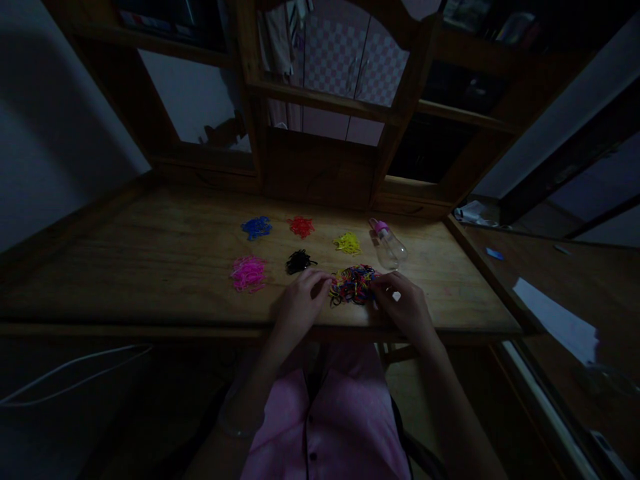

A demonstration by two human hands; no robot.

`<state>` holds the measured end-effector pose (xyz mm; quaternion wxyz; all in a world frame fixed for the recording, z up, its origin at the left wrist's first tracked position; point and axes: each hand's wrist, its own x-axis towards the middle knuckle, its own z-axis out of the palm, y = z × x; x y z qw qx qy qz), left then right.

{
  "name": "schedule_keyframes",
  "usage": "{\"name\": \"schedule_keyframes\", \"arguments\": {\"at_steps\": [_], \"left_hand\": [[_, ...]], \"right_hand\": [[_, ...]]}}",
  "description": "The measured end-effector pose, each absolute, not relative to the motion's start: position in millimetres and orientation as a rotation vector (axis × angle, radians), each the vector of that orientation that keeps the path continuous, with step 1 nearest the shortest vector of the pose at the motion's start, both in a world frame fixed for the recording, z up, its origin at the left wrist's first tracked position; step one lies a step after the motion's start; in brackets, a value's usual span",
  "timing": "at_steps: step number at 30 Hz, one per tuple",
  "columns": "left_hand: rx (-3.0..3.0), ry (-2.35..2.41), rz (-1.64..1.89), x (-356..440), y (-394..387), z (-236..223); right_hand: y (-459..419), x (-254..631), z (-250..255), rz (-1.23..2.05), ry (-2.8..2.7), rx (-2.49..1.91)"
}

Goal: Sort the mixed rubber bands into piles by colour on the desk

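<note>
A mixed pile of multicoloured small rubber bands lies on the wooden desk between my two hands. At its left edge, my left hand has thumb and forefinger pinched together; what is in the pinch is too small to make out. My right hand bends over the right edge, fingertips closed against the bands, their contents hidden. Sorted by colour, separate heaps lie beyond and to the left: black bands, pink bands, blue bands, red bands and yellow bands.
A clear bottle with a pink top lies on its side behind my right hand. The wooden desk backs onto a shelf unit. On a side surface at the right are white papers and a small blue item.
</note>
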<state>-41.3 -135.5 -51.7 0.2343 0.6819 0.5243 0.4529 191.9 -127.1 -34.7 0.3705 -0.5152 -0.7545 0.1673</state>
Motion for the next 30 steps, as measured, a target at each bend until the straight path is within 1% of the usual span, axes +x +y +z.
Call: {"name": "schedule_keyframes", "arguments": {"at_steps": [6, 9, 12, 17, 24, 30], "left_hand": [[1.886, 1.436, 1.241, -41, -136, -51], [1.885, 1.447, 1.235, -41, -137, -50], [1.890, 1.449, 1.231, -40, -136, -50], [1.897, 1.447, 1.236, -40, -135, -51], [1.899, 1.450, 1.265, -40, -135, -54], [1.893, 1.450, 1.254, -39, -135, -52]], "right_hand": [[-128, 196, -30, 0.695, -1.751, -1.328], [-127, 199, -27, 0.755, -1.680, -1.365], [-125, 203, -26, 0.703, -1.698, -1.400], [-126, 209, -23, 0.525, -1.788, -1.392], [-131, 199, -21, 0.460, -1.957, -1.375], [-127, 186, -28, 0.325, -1.981, -1.521]]}}
